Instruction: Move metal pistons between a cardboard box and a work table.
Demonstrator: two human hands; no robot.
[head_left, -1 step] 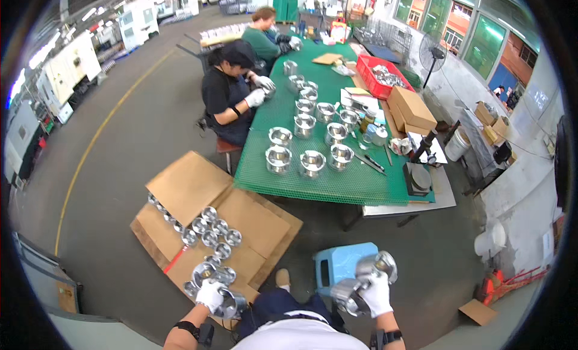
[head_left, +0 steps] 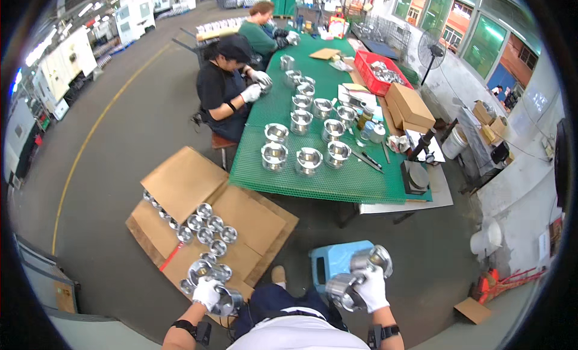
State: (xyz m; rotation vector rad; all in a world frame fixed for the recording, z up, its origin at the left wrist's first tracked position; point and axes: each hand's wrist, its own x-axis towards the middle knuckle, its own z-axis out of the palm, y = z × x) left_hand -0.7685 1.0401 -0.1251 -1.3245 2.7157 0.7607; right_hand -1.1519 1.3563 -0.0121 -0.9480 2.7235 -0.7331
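Observation:
My left hand, white-gloved, is closed on shiny metal pistons at the lower left. One piston is on its right side, and another piston shows just beyond the fingers. At the lower right, my white-gloved right hand grips two pistons, a nearer piston and a farther piston. These hang above the near side of a light-blue plastic stool. Several loose pistons stand on cardboard beyond my left hand. My fingertips are partly hidden by the metal.
A table with a green mat bears several pistons, pens, jars and a gauge stand. Two co-workers in gloves work along its left side. A red crate and a cardboard box are at its right.
The whole scene has shifted slightly left and up in the picture. Both hands keep hold of their pistons, with little movement of their own.

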